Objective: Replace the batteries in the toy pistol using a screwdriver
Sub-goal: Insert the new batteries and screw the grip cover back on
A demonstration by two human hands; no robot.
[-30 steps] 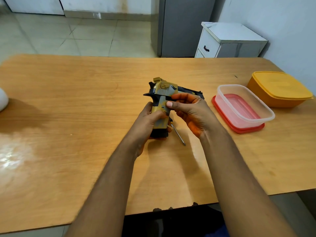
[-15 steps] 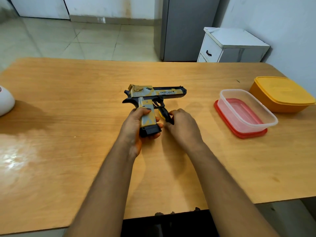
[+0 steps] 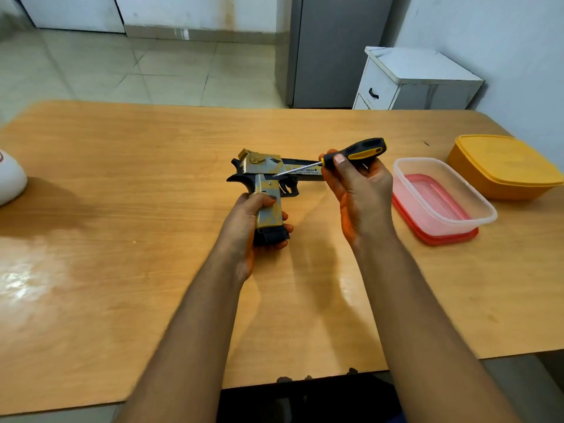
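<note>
A gold and black toy pistol is held over the middle of the wooden table, barrel pointing right. My left hand grips its handle from below, fingers wrapped round the black base. My right hand holds a black and yellow screwdriver by the handle, up beside the barrel. The thin metal shaft slants down to the left, and its tip sits near the top of the pistol's grip, by the trigger guard.
A clear plastic container stands on a red lid at the right. Behind it is an orange lidded box. A white object lies at the table's left edge. A white cabinet stands beyond the table.
My right hand has picked the screwdriver up from the table and raised it, pointing its tip at the pistol. My left hand kept its hold on the pistol's grip.
</note>
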